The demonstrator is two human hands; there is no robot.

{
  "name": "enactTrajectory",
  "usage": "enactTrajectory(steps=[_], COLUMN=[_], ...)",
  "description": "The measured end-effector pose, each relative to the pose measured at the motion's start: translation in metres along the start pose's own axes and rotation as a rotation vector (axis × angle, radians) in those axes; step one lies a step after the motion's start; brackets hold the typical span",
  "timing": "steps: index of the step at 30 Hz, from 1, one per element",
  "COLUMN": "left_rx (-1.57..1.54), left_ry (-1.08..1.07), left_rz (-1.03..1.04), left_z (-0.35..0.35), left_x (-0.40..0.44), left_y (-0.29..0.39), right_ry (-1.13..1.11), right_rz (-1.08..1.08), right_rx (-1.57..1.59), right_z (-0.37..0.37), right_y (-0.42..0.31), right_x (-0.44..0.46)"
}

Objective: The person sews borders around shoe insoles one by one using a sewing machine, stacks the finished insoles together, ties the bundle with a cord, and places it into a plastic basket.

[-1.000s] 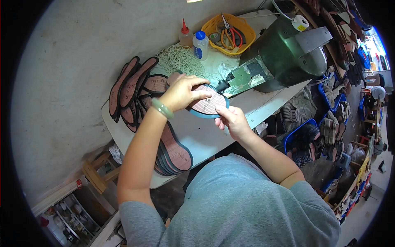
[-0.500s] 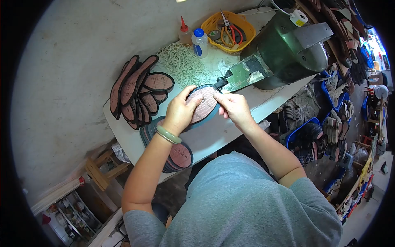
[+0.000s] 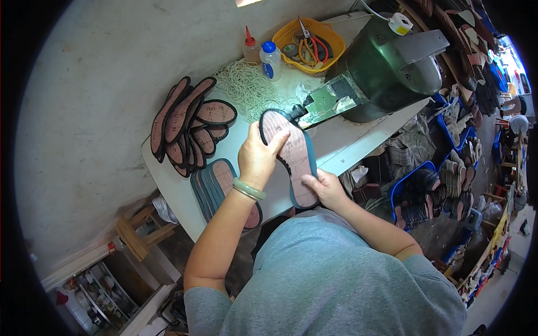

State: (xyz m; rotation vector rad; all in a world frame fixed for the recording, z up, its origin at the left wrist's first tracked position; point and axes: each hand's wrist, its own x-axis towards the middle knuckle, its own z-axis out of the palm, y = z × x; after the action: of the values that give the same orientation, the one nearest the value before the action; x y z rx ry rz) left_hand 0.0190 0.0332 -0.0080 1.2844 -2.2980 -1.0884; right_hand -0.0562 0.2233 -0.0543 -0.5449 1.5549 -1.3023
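A pinkish shoe sole (image 3: 295, 155) is held between my two hands, its far end touching the dark head of a green sewing machine (image 3: 386, 73). Black edging shows round its far end and part of its left side; the rest has a blue-grey rim. My left hand (image 3: 258, 157), wearing a bangle at the wrist, grips the left edge with the thumb on top. Lower down, my right hand (image 3: 330, 191) pinches the near end, thumb on top and fingers underneath. The sole hides the fingers beneath it.
Black-edged soles (image 3: 182, 112) are piled at the table's left, with blue-edged soles (image 3: 216, 187) stacked nearer. Behind are tangled cord (image 3: 246, 87), a blue-capped bottle (image 3: 270, 61), a red-tipped bottle (image 3: 251, 50) and a yellow basket (image 3: 336, 42) with pliers. Blue crates (image 3: 398, 182) stand right.
The sole has turned, so its length now runs toward my body. My right hand has moved from beside the machine head down to the near end; my left hand has shifted slightly right.
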Motion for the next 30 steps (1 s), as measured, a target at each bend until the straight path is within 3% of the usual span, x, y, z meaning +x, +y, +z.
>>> enactTrajectory(steps=[6, 9, 13, 14, 17, 18, 19, 21, 25, 26, 29, 30], left_rx=[-0.13, -0.307, -0.326, -0.316, -0.329, -0.341, -0.387, -0.474, -0.421, -0.29, 0.524, 0.253], left_ry=[0.144, 0.278, 0.417, 0.468, 0.533, 0.54, 0.561, 0.594, 0.594, 0.566, 0.391, 0.004], left_rz=[-0.129, -0.131, -0.194, -0.19, -0.211, -0.227, -0.239, -0.265, -0.242, -0.125, 0.446, 0.541], left_z=[0.011, 0.03, 0.038, 0.045, 0.047, 0.047, 0.044, 0.042, 0.042, 0.036, 0.009, -0.019], left_x=[0.011, 0.016, 0.023, 0.028, 0.038, 0.042, 0.044, 0.047, 0.06, 0.064, 0.07, 0.074], left_y=[-0.01, -0.021, -0.021, -0.027, -0.027, -0.026, -0.022, -0.015, -0.025, -0.031, -0.024, -0.001], right_ry=[0.262, 0.336, 0.248, 0.205, 0.072, -0.039, -0.159, -0.287, -0.107, -0.063, -0.016, -0.029], right_rz=[-0.356, -0.533, -0.547, -0.518, -0.092, 0.115, 0.249, 0.307, 0.249, 0.244, 0.208, 0.181], right_rx=[-0.717, -0.893, -0.995, -0.911, -0.001, 0.165, 0.265, 0.397, 0.47, 0.469, 0.508, 0.494], right_z=[-0.009, -0.016, -0.026, -0.031, -0.052, -0.066, -0.056, -0.038, -0.021, -0.015, -0.002, 0.001], right_y=[-0.041, -0.052, -0.081, -0.082, -0.055, -0.03, -0.052, -0.052, -0.048, -0.049, -0.055, -0.056], right_x=[0.003, 0.014, 0.026, 0.032, 0.033, 0.029, 0.011, 0.0, 0.013, 0.016, 0.03, 0.035])
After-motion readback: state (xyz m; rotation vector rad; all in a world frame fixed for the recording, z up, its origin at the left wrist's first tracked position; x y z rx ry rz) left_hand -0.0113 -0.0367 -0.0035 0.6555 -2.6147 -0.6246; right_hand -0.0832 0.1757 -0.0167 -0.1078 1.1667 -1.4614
